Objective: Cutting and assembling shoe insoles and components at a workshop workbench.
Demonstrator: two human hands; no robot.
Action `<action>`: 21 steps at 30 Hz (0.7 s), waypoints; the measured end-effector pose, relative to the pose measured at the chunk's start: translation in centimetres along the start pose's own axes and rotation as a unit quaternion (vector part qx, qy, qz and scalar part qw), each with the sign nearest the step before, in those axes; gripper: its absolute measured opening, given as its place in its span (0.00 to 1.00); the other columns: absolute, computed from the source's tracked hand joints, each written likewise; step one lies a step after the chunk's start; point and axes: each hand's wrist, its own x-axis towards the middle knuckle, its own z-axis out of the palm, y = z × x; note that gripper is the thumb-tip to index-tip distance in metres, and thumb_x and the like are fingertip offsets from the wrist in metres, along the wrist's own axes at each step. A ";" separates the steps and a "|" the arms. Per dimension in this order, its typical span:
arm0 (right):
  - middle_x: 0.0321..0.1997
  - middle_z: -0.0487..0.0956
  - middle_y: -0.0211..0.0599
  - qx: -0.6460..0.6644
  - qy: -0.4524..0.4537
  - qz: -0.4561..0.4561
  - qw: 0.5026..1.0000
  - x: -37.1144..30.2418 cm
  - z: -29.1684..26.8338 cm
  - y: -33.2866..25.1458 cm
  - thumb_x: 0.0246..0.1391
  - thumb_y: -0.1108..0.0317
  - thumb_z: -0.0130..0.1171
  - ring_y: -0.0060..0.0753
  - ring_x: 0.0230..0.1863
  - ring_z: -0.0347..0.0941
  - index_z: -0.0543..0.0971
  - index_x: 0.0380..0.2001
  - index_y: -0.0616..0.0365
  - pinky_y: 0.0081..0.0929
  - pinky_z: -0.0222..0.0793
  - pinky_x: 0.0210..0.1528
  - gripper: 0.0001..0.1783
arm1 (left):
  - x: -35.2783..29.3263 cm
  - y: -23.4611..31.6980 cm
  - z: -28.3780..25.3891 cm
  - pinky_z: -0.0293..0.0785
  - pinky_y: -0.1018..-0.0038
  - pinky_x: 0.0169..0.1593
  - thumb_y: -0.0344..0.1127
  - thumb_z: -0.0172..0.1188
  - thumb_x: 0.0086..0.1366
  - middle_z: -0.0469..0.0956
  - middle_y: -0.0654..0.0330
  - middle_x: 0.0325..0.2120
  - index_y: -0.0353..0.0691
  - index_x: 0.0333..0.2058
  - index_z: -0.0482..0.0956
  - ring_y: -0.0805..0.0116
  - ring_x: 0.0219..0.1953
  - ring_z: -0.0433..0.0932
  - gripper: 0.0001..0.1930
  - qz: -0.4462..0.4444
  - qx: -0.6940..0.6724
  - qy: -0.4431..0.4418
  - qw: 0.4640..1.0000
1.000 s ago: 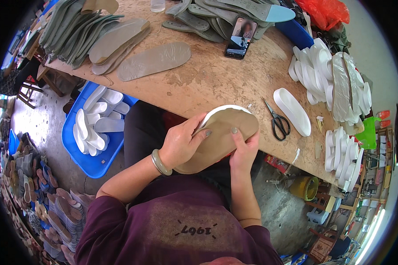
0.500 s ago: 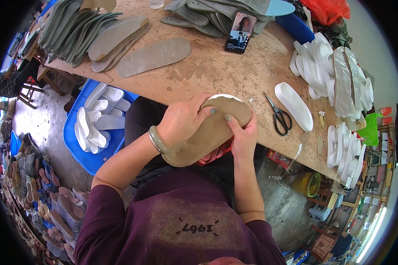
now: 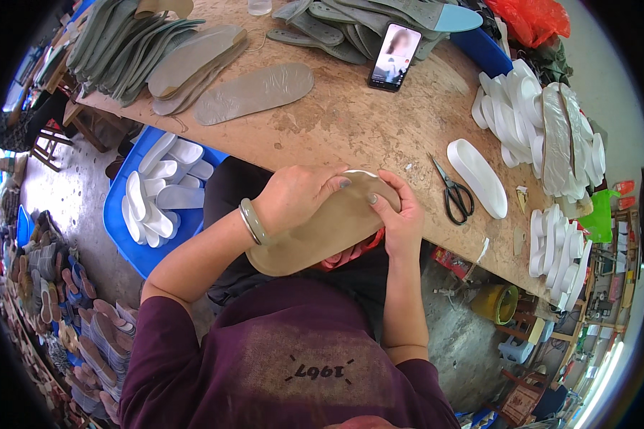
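We are inspecting a tan insole-shaped piece [image 3: 315, 236] that the person is holding over the lap, just in front of the near edge of the table [image 3: 329, 129]. A thin white edge [image 3: 363, 172] is showing at its far end; we are judging it to be part of a white sole lying underneath, though most of that is staying out of view.

The left hand [image 3: 297, 196] is gripping the piece along its left side, its thumb pressing near the far end and its other fingers mostly hiding behind. The right hand [image 3: 402, 218] is pinching the right side of that same end, thumb on top, fingers curling over the rim.

We are noting these risks. Both grips are sitting toward the far end, so the near end is hanging without a hand and could be sagging or swinging out of line. Uneven thumb pressure could be leaving a crease, or pushing the tan layer off the white edge. We are not able to check alignment beneath.

On the table, scissors [image 3: 456, 200] are lying beside a loose white sole [image 3: 478, 177]; a straying right elbow or hand could be knocking either.
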 end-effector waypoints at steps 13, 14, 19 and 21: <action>0.42 0.84 0.33 -0.071 0.053 -0.017 0.996 2.3 -0.5 1.3 0.53 0.72 0.69 0.20 0.42 0.77 0.82 0.46 0.65 0.20 0.73 0.47 0.16 | 2.7 -1.1 -1.2 0.76 0.61 0.44 0.40 0.59 0.66 0.81 0.47 0.37 0.40 0.51 0.78 0.45 0.40 0.80 0.17 -0.003 -0.064 -0.054 0.996; 0.42 0.84 0.33 -0.070 0.054 -0.016 0.996 2.8 -0.7 1.5 0.53 0.72 0.69 0.20 0.42 0.77 0.82 0.46 0.65 0.20 0.73 0.47 0.16 | 3.5 -1.4 -1.1 0.76 0.60 0.44 0.40 0.59 0.66 0.81 0.47 0.36 0.39 0.49 0.78 0.45 0.40 0.80 0.16 0.007 -0.020 -0.053 0.998; 0.41 0.84 0.33 -0.081 0.066 0.003 0.995 5.2 -1.5 1.2 0.55 0.71 0.67 0.18 0.40 0.77 0.83 0.44 0.64 0.19 0.72 0.45 0.14 | 7.9 -1.7 -1.7 0.75 0.54 0.45 0.43 0.56 0.67 0.82 0.47 0.35 0.39 0.42 0.80 0.45 0.40 0.80 0.14 0.011 0.057 -0.103 0.993; 0.40 0.84 0.33 -0.173 0.064 0.009 0.983 5.4 -1.6 1.0 0.54 0.71 0.67 0.20 0.39 0.77 0.83 0.43 0.64 0.20 0.72 0.44 0.13 | 9.0 -2.3 -1.4 0.75 0.55 0.46 0.43 0.57 0.66 0.81 0.48 0.36 0.39 0.39 0.81 0.47 0.41 0.80 0.13 0.011 0.084 -0.121 0.989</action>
